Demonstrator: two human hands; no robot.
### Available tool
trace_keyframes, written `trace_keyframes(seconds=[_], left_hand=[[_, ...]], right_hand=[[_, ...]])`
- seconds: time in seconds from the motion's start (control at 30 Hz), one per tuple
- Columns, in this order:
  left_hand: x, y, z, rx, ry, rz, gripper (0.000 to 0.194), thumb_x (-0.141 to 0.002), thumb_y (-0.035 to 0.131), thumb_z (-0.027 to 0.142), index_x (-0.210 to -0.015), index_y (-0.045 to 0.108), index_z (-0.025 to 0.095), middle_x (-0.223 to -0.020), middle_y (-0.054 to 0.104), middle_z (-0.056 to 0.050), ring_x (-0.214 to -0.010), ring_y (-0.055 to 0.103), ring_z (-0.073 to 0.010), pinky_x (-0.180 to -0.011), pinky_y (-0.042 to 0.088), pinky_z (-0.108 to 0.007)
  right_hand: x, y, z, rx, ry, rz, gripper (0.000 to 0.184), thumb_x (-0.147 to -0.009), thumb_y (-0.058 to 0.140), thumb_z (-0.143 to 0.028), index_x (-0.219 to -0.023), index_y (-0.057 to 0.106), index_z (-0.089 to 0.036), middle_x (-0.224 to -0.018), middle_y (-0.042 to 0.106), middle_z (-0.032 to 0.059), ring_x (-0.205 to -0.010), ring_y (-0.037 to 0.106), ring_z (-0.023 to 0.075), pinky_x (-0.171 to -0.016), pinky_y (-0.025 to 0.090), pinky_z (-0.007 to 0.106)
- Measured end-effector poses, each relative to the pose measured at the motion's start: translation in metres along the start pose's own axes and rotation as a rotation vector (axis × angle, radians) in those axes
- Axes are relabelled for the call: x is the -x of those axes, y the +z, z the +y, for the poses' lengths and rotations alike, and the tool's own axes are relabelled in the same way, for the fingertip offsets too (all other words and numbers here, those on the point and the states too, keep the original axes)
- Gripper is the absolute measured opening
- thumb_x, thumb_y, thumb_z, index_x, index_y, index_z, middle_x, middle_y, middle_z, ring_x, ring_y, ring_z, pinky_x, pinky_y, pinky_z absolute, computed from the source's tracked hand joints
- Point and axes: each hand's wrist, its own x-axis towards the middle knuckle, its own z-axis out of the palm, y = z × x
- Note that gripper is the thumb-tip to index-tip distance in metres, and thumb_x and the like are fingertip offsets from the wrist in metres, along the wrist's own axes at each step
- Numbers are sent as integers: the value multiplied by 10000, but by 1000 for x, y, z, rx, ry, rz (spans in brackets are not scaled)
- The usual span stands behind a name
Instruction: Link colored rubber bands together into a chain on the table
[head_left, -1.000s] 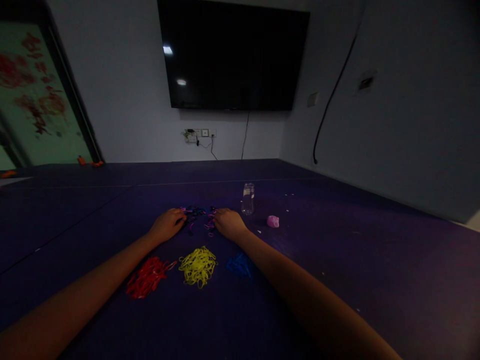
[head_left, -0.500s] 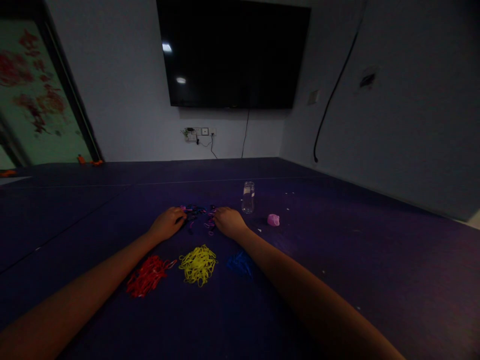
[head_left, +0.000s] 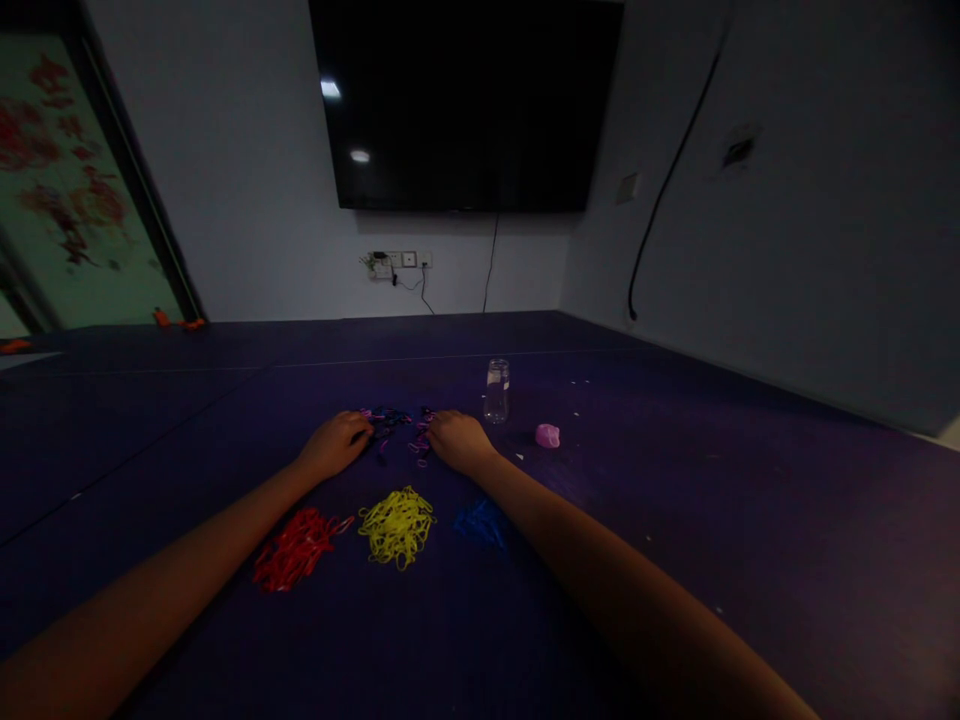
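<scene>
- Mixed dark, pink and blue bands (head_left: 390, 418): on purple surface (head_left: 420, 640), between the hands; spread's long axis runs left–right, some loops straggling toward the person; single bands point every way.
- Left hand (head_left: 336, 445): fingers curled at the spread's left end; grasp cannot be told.
- Right hand (head_left: 459, 442): palm down at right end; fingertips hidden, grasp cannot be told.
- Nearer: red (head_left: 295, 550), yellow (head_left: 397, 527), blue piles (head_left: 481, 523), left to right.
- Jar (head_left: 496, 394): upright, long axis vertical, beyond right hand.

head cam | wearer's-eye view, looking forward and down — left hand (head_left: 335, 445), right hand (head_left: 460, 440) mid-frame | TV (head_left: 469, 105) way back
</scene>
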Motion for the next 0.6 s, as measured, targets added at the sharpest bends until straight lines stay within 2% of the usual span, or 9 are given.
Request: trace_keyframes(seconds=[0.6], left_hand=[[-1,0,-1,-7,-8,-25,244,-866,425,237,-874,660,170,-925,677,-86,-914,602,-222,-852,478,-378]], right_hand=[[0,0,0,10,-7,-10,364,-944,335,-265,-1050,648,-113,-1120,639,162,-1015,598,226,-848,467,311]])
